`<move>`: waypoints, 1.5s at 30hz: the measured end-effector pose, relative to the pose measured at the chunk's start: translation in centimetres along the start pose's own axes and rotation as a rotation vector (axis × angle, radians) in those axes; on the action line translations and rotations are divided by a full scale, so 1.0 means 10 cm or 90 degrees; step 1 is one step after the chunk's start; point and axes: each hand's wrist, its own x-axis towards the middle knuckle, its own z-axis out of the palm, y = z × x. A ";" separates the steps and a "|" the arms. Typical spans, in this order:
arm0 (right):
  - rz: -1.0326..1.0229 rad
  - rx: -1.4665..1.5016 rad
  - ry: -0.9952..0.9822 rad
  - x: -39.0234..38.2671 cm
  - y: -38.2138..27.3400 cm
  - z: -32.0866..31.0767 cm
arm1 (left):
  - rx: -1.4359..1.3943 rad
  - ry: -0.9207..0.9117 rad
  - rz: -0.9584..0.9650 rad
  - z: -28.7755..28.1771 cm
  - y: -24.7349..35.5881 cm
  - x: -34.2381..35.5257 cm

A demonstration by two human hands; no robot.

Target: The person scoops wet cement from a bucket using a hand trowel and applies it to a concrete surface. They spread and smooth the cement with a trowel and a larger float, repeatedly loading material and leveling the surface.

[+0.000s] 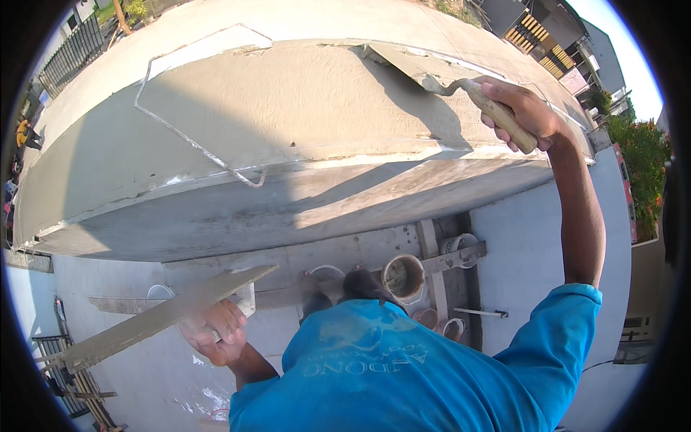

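Note:
My right hand is closed round the wooden handle of a pointed trowel. The trowel's blade lies over the far edge of the wet grey cement layer on top of the ledge, casting a long shadow. At lower left, my left hand grips a long, flat plastering float, coated in grey cement and held tilted below the ledge. A thin bent metal rod lies across the ledge left of the trowel, its hooked end over the near edge.
Below, my feet rest by a wooden plank. Buckets stand there, one a round bucket with grey mix inside. The ledge's near face drops toward me. Beyond lies pale paving; a red-flowered bush grows at right.

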 end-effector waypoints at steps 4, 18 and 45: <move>-0.045 -0.220 0.099 -0.12 -0.16 0.21 | -0.005 -0.022 0.008 0.00 -0.07 0.04; -0.110 -0.353 0.165 0.06 0.24 0.04 | 0.076 -0.021 -0.026 0.35 -0.33 0.00; 0.026 -0.195 0.208 -0.26 -0.80 1.22 | 0.351 -0.345 -0.405 -1.12 -0.03 0.33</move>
